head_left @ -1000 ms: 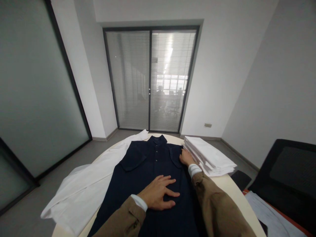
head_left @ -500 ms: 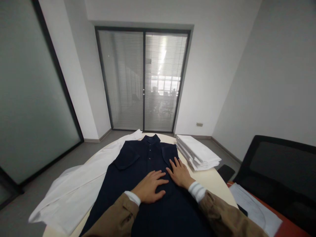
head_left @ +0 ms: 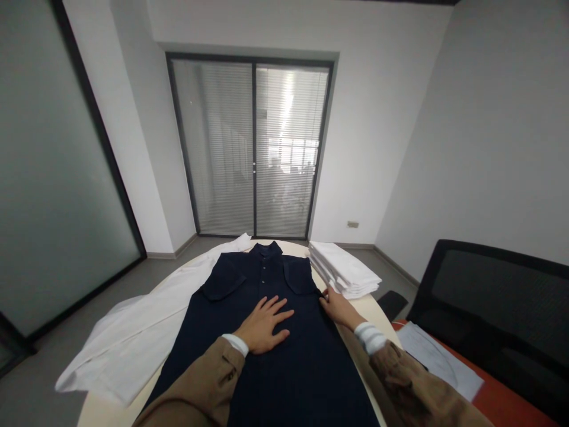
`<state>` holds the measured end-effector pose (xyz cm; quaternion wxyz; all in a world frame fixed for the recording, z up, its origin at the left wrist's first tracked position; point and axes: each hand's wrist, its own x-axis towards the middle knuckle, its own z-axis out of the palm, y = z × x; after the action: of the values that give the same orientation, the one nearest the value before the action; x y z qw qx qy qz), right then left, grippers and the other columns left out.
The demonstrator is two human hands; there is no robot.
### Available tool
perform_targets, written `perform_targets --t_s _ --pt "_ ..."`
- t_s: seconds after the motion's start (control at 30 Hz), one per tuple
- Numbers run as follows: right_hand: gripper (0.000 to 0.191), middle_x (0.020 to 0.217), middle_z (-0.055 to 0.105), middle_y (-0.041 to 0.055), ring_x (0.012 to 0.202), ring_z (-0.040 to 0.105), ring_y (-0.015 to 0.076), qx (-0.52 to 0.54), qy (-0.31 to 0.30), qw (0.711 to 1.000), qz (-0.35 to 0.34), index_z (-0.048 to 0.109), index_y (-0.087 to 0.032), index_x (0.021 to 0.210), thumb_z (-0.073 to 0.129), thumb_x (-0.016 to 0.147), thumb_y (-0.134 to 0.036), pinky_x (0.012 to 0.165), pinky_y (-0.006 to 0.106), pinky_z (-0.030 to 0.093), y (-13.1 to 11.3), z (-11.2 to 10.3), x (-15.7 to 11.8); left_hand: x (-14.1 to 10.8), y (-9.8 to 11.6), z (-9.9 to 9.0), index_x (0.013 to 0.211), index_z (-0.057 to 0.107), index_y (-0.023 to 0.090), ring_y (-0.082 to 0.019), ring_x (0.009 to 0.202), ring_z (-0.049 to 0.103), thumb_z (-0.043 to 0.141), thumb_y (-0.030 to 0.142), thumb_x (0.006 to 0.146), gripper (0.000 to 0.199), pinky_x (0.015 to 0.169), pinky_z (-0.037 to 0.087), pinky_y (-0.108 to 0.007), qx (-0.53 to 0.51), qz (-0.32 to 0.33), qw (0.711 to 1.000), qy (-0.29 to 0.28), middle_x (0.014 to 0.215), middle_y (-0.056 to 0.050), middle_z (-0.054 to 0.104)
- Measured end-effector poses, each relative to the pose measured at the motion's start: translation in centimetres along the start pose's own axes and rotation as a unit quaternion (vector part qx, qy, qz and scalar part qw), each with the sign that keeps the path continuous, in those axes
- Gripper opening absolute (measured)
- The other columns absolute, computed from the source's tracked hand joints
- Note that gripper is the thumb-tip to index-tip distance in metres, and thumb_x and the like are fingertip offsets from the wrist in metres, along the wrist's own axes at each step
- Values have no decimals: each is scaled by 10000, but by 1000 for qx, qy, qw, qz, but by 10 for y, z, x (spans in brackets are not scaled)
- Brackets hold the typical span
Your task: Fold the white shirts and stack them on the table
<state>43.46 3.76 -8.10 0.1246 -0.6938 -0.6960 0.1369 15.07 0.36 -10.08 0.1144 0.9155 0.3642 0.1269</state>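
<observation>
A dark navy shirt [head_left: 267, 284] lies spread on a round cream table, collar at the far end, with its short sleeves folded inward over the front. My left hand [head_left: 263, 327] rests flat on the middle of the shirt, fingers spread. At the shirt's right edge, just below the right sleeve, my right hand [head_left: 338, 307] pinches the dark fabric between thumb and fingers. White cloth [head_left: 146, 320] is laid along the left side of the table, and its lower end hangs over the edge.
A stack of folded white cloth [head_left: 344, 270] sits at the table's right far side. The cream table rim [head_left: 376, 308] shows beside it. Right of the table are a black mesh chair [head_left: 493, 314] and papers [head_left: 438, 359] on a red surface.
My right hand has moved from lying on the shirt out to its right edge and closed on the fabric. My left hand has shifted slightly up the shirt. The view has shifted a little.
</observation>
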Motion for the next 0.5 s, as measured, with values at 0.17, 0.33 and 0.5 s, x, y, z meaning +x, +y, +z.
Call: perform_targets --t_s 0.17,0.33,0.5 --pt "487 797 706 101 661 661 172 153 -233 960 29 659 -110 935 614 829 -583 580 246 500 7 -17 -20 0 2 1 1468 387 394 -285 1480 213 464 527 943 547 1184 155 -565 0 -6 1000 2 1597 -4 298" --pt "684 854 728 46 598 663 132 291 -487 823 -13 641 -145 1026 873 511 -530 515 189 508 21 -35 -44 0 5 -1 1454 417 377 -260 1476 236 459 496 951 518 1193 163 -536 -5 -19 1000 9 1586 -10 324" --pt "545 496 594 1 402 537 102 172 -524 834 -21 607 -135 660 701 683 -671 391 178 376 27 -44 -48 0 5 -1 1454 421 369 -260 1473 244 462 487 948 521 1194 163 -537 -2 -20 1000 6 1585 -15 326"
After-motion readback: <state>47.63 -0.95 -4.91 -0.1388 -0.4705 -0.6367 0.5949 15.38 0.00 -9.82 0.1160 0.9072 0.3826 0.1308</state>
